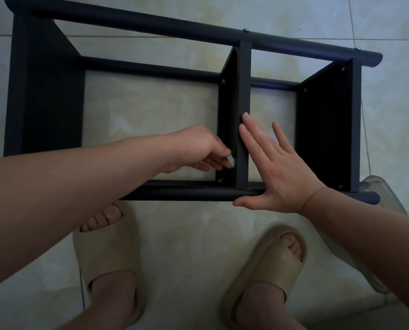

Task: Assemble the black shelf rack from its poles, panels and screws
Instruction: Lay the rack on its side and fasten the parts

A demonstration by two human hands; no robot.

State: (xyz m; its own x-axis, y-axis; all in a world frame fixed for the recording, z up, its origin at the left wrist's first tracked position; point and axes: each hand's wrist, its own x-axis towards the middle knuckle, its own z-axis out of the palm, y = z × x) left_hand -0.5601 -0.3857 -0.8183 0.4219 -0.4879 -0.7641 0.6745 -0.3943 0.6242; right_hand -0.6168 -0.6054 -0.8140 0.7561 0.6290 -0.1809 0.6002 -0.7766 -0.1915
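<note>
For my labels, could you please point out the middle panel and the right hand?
middle panel (244,86): head view, upward-facing edge.
right hand (279,172): head view, back of the hand.

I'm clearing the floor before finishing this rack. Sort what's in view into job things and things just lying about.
Job:
rack
middle panel, steadied by the flat right hand
near pole
small pale piece pinched by the left hand
screw on the far pole

Lying about:
slippers, on the feet
pale object at the rack's right end
</note>
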